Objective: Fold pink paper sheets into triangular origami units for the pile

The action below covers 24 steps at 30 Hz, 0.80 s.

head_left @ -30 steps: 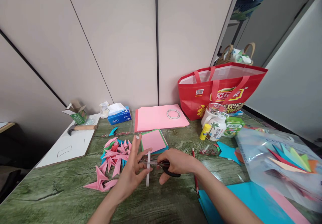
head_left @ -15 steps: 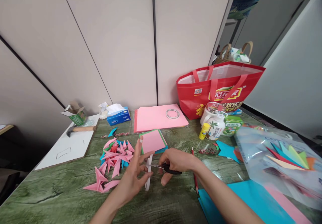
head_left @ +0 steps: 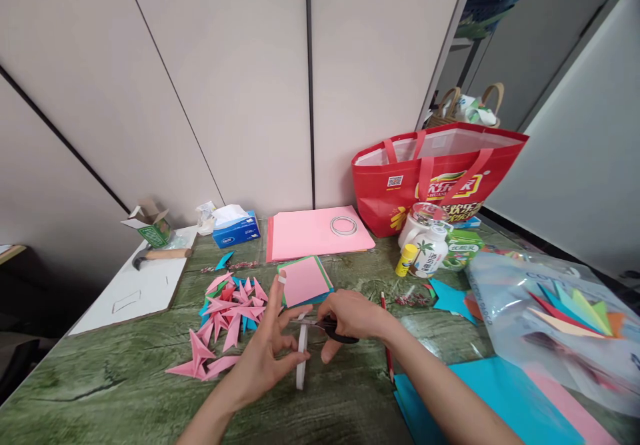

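My left hand (head_left: 257, 352) pinches a narrow roll of white tape (head_left: 301, 365), seen nearly edge-on, between thumb and fingers. A small white piece (head_left: 283, 277) sits on its raised index fingertip. My right hand (head_left: 350, 315) grips black-handled scissors (head_left: 345, 336). Their blades point left and meet the upper end of the tape; whether they have cut through cannot be made out. Just beyond both hands lies a stack of square paper (head_left: 305, 282), pink on top. Folded paper pieces (head_left: 233, 312), mostly pink, are heaped left of my left hand.
Pink sheets (head_left: 305, 228) with a tape ring (head_left: 343, 226) lie by the wall. At right stand a red bag (head_left: 385, 198), a yellow glue stick (head_left: 406, 260) and a white bottle (head_left: 430, 252). A pencil (head_left: 389, 345), blue paper (head_left: 480, 392) and a hammer (head_left: 160, 256) lie around.
The tape roll has shifted slightly right and down in my left hand. The scissor blades now sit higher, at the tape's upper end. The table items stay put.
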### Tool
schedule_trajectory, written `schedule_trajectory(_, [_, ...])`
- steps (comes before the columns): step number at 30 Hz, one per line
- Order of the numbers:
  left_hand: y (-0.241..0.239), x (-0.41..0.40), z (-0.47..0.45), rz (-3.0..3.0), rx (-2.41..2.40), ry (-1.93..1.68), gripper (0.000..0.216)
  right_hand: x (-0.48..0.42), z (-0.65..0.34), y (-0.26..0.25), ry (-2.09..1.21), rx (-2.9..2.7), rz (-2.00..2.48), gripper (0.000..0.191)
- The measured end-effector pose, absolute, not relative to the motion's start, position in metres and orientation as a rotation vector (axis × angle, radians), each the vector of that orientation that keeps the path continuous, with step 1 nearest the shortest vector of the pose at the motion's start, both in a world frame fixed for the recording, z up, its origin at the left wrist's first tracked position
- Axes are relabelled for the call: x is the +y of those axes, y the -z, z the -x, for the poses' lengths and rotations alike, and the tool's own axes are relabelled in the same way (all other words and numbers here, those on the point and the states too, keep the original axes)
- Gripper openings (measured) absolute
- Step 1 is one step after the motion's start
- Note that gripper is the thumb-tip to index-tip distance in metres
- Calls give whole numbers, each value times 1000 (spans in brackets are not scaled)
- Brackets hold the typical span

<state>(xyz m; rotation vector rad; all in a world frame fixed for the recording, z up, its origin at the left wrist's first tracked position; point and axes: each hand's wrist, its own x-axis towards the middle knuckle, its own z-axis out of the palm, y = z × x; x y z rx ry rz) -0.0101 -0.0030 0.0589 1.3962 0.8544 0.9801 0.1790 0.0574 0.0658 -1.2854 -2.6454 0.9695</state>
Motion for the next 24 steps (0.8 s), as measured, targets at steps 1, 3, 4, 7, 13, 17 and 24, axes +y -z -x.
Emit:
schedule_trajectory(1, [-60,-2,10,-1376,849,-1016,100,57,-180,-65,-909,-2685,1274,32])
schedule_trajectory(3, [-63,1,11,-1328,829,-1091,101,57,-182,-63,-868,-2754,1254,37])
schedule_trajectory(4, [-64,3,12,-1308,820,-1127,102,57,-183,-63,-863,-2770,1241,40])
schedule_trajectory(7, [-66,7,15,-1262,814,-1198,104,56,-187,-64,-868,-2807,1203,39])
schedule_trajectory(13, [-66,10,18,-1229,788,-1293,102,53,-189,-59,-871,-2752,1222,36])
schedule_trajectory(17, [-69,9,18,-1204,780,-1304,101,56,-189,-56,-864,-2431,1298,29])
schedule_trajectory(24, [-80,5,13,-1132,755,-1322,91,54,-167,-54,-1043,-1901,837,23])
